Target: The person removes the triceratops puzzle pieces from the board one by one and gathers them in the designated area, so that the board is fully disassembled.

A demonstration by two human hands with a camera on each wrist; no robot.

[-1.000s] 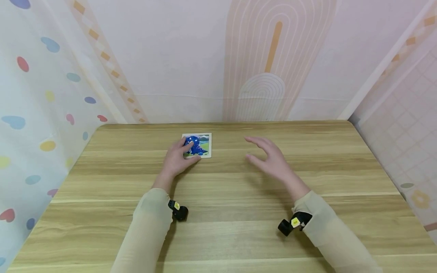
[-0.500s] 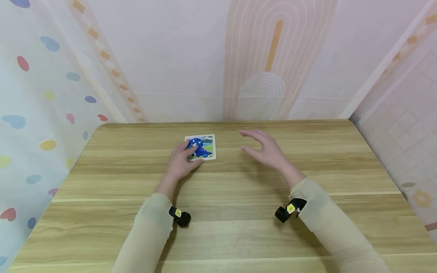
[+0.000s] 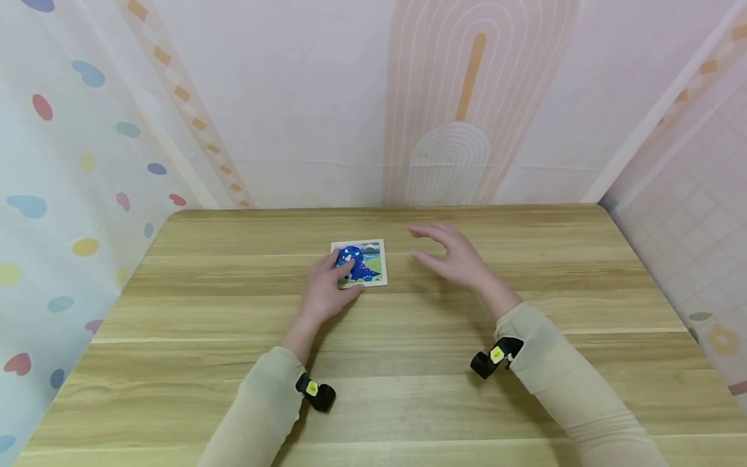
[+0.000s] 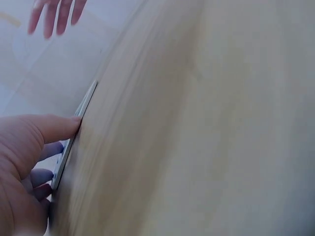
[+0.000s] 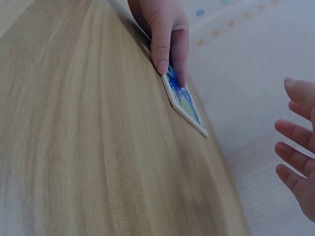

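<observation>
Stretching wide, the pale wooden surface (image 3: 408, 363) carries everything. The left hand (image 3: 327, 292) rests its fingers (image 5: 161, 51) on the small square blue-dinosaur picture tile (image 3: 366, 263), thumb at its near edge. Right of that tile, the right hand (image 3: 458, 259) hovers, fingers (image 5: 295, 157) loosely spread, holding nothing.

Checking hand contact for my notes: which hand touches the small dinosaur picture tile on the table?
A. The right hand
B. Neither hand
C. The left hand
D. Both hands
C: the left hand rests its fingers on the tile, while the right hand hovers apart beside it.
</observation>
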